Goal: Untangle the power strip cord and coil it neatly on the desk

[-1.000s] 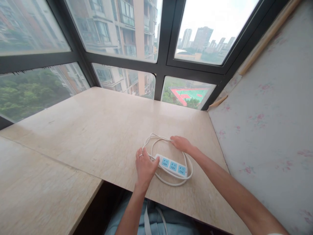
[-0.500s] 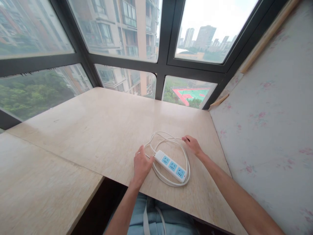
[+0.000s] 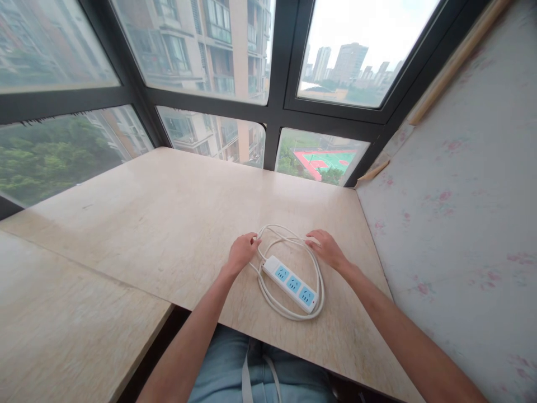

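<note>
A white power strip (image 3: 290,284) with three blue socket faces lies face up and slanted on the stone-look ledge. Its white cable (image 3: 319,280) loops loosely around it. At the left side of the loop, my left hand (image 3: 243,252) pinches the cable between thumb and fingers. Across from it, my right hand (image 3: 328,248) is by the upper right of the loop, fingertips a little apart at the cable. The plug end of the cable cannot be made out.
The ledge (image 3: 201,207) runs back to dark-framed windows (image 3: 268,117). On the right stands a flower-patterned wall (image 3: 453,224) with a peeling edge strip. A lower-left slab (image 3: 84,313) meets the ledge at a seam, with a dark gap below it. My legs are under the front edge.
My left hand has moved up and away from the strip's end to the upper left of the cable loop. My right hand has shifted slightly, its fingers loosening. The strip stays put.
</note>
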`<state>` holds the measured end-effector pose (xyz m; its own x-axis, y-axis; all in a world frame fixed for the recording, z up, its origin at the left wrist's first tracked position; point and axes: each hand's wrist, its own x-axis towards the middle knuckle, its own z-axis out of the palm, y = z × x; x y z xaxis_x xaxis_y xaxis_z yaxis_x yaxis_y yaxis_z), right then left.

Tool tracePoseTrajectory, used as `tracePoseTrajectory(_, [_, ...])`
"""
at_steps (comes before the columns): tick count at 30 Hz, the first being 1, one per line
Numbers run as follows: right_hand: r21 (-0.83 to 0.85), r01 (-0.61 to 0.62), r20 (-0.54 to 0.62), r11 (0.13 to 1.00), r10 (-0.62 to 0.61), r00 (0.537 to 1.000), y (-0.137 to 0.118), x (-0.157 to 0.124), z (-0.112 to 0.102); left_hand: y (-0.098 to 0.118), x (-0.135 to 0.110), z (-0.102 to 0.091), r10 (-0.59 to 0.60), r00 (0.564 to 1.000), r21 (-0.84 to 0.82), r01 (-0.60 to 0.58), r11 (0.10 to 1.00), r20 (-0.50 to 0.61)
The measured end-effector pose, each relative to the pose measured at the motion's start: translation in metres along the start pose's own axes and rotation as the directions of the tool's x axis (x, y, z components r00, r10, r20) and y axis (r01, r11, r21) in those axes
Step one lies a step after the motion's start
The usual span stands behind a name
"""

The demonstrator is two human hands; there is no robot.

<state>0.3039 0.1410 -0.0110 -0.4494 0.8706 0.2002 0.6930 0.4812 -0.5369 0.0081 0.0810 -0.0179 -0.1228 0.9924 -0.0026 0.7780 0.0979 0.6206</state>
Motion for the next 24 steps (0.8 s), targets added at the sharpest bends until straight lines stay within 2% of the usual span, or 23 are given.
tracePoseTrajectory(3, [-0.138, 0.145, 0.031, 0.98, -0.142, 0.989, -0.016, 0.007, 0.005, -0.002, 0.0, 0.002, 0.035, 0.998, -0.037, -0.036, 0.999, -0.043])
tracePoseTrajectory(7, [-0.234, 0.232, 0.079, 0.944, -0.219, 0.973, -0.044, 0.029, 0.022, 0.002, 0.005, 0.007, 0.034, 0.992, -0.059, -0.042, 0.997, -0.124])
tracePoseTrajectory(10, [-0.277, 0.264, 0.172, 0.924, -0.222, 0.96, -0.065, 0.05, 0.039, 0.006, 0.01, 0.008, 0.067, 0.99, 0.026, -0.064, 0.998, -0.124])
tracePoseTrajectory(13, [-0.296, 0.234, 0.272, 0.926, -0.153, 0.95, -0.081, 0.067, 0.055, 0.007, 0.013, 0.005, 0.111, 0.99, 0.079, -0.104, 0.991, -0.091])
tracePoseTrajectory(16, [-0.307, 0.153, 0.275, 0.939, -0.067, 0.959, -0.084, 0.078, 0.062, 0.004, 0.011, 0.0, 0.162, 0.983, 0.091, -0.154, 0.984, -0.089])
tracePoseTrajectory(19, [-0.288, 0.101, 0.26, 0.952, -0.023, 0.965, -0.076, 0.084, 0.059, 0.001, 0.008, -0.002, 0.204, 0.975, 0.115, -0.193, 0.974, -0.089])
tracePoseTrajectory(24, [-0.164, 0.117, 0.236, 0.98, -0.076, 0.969, -0.06, 0.087, 0.051, 0.0, 0.007, 0.0, 0.215, 0.973, 0.164, -0.2, 0.966, -0.079])
